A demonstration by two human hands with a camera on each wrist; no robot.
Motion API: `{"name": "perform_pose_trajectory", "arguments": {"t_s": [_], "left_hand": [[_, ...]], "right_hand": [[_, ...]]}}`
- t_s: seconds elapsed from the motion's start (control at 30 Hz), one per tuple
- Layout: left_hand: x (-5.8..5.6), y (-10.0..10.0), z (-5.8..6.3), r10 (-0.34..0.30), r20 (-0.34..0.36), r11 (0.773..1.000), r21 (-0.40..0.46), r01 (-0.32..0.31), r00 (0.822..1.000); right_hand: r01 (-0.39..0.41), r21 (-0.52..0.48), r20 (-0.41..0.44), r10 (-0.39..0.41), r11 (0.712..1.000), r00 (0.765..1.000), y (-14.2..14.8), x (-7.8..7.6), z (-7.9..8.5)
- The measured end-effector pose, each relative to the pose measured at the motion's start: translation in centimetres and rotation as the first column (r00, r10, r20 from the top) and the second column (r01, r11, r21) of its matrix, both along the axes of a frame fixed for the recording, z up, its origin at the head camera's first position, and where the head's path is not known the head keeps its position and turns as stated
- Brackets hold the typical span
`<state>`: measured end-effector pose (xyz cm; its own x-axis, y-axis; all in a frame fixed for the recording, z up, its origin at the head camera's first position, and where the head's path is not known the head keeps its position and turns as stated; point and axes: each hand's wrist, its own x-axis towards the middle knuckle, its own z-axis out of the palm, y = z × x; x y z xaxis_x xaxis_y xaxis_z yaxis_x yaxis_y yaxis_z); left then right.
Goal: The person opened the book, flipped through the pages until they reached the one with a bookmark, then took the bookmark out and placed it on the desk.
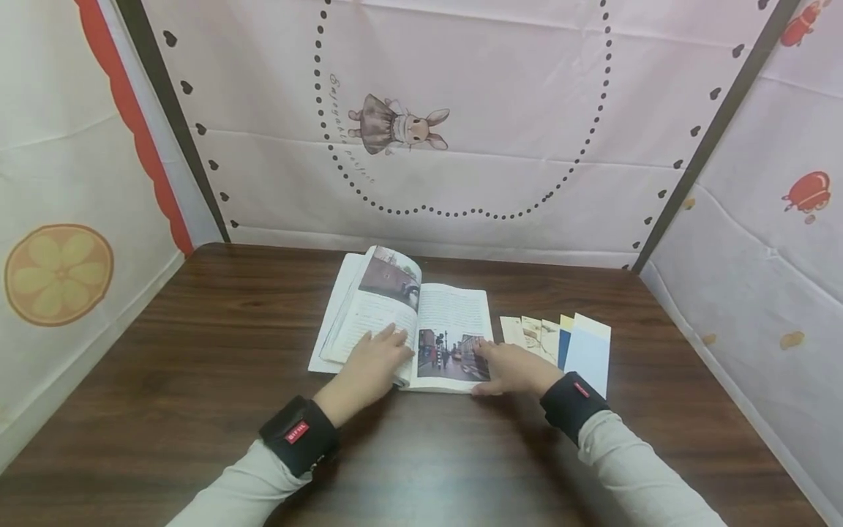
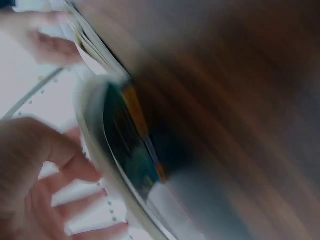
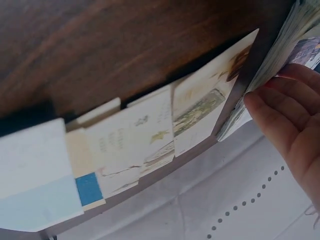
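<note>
An open book (image 1: pixel 454 311) lies on the wooden table, with printed text and a street photo on its right page. Its left pages arch up and carry another photo. My left hand (image 1: pixel 375 364) rests on the left pages with fingers spread. In the left wrist view, that hand (image 2: pixel 47 175) is beside the curved pages, and a dark green picture shows beneath them. My right hand (image 1: pixel 516 366) rests at the book's right edge, fingers over the photo. In the right wrist view, this hand's thumb (image 3: pixel 255 107) touches the page edges.
Several overlapping cards (image 1: pixel 532 333) lie in a fanned row right of the book, the outermost one white and pale blue (image 1: pixel 588 359). The brown table (image 1: pixel 197 410) is bordered by printed cloth walls (image 1: pixel 514 95) at the back and sides.
</note>
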<state>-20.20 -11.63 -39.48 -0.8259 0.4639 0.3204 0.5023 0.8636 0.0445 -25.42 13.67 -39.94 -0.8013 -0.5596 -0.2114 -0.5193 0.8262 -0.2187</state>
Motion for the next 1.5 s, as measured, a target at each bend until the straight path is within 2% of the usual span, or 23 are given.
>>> {"name": "perform_pose_trajectory", "arguments": {"t_s": [0.17, 0.27, 0.37, 0.43, 0.6, 0.73, 0.83, 0.93, 1.0, 1.1, 1.23, 1.3, 1.4, 1.5], "left_hand": [[-0.2, 1.3, 0.0, 0.119, -0.045, 0.993, 0.003, -0.119, 0.992], [-0.3, 1.6, -0.1, 0.143, -0.036, 0.99, 0.022, -0.143, 0.989], [-0.3, 1.9, -0.2, 0.135, -0.022, 0.991, 0.025, -0.134, 0.991], [-0.1, 2.1, -0.2, 0.133, 0.002, 0.991, 0.019, -0.133, 0.991], [-0.2, 2.3, -0.1, 0.165, 0.081, 0.986, -0.017, -0.164, 0.983], [-0.7, 2.7, 0.1, 0.152, 0.121, 0.988, -0.028, -0.15, 0.981], [-1.0, 3.1, 0.4, 0.145, 0.123, 0.989, -0.035, -0.142, 0.982], [-1.1, 3.5, 0.5, 0.155, 0.111, 0.987, -0.05, -0.15, 0.982], [-1.0, 3.7, 0.5, 0.166, 0.092, 0.985, -0.064, -0.161, 0.982], [-1.1, 4.0, 0.4, 0.167, 0.051, 0.984, -0.063, -0.164, 0.985], [-1.3, 4.5, 0.1, 0.156, -0.002, 0.983, -0.095, -0.156, 0.988], [-1.4, 4.7, 0.0, 0.159, -0.019, 0.98, -0.116, -0.16, 0.987], [-1.3, 4.8, 0.1, 0.167, -0.021, 0.977, -0.132, -0.169, 0.986], [-1.4, 4.7, 0.4, 0.161, -0.012, 0.978, -0.132, -0.161, 0.987]], "right_hand": [[-0.011, -0.047, 0.025, 0.013, 0.999, 1.0, 0.6, 0.0, 0.2], [-0.025, -0.062, 0.017, 0.026, 0.998, 1.0, 1.1, 0.1, 0.3], [-0.043, -0.068, -0.05, 0.039, 0.997, 0.998, 1.3, 0.1, 0.3], [-0.059, -0.076, -0.136, 0.048, 0.995, 0.989, 1.2, 0.1, 0.3], [-0.115, -0.147, -0.345, 0.058, 0.982, 0.937, 0.7, 0.3, 1.2], [-0.158, -0.236, -0.446, 0.038, 0.959, 0.894, 0.3, 0.5, 2.5], [-0.22, -0.269, -0.524, 0.05, 0.938, 0.85, -0.1, 0.7, 3.5], [-0.274, -0.243, -0.585, 0.085, 0.931, 0.807, -0.5, 1.1, 4.3], [-0.283, -0.214, -0.609, 0.099, 0.935, 0.787, -0.8, 1.3, 4.5], [-0.273, -0.192, -0.63, 0.095, 0.943, 0.771, -1.0, 1.4, 4.7], [-0.264, -0.231, -0.639, 0.059, 0.937, 0.767, -0.9, 1.3, 4.6], [-0.239, -0.268, -0.626, 0.02, 0.933, 0.78, -1.0, 1.3, 4.5], [-0.139, -0.318, -0.557, -0.066, 0.938, 0.828, -1.1, 1.2, 4.3], [-0.017, -0.291, -0.411, -0.109, 0.957, 0.905, -0.9, 1.1, 3.6]]}}
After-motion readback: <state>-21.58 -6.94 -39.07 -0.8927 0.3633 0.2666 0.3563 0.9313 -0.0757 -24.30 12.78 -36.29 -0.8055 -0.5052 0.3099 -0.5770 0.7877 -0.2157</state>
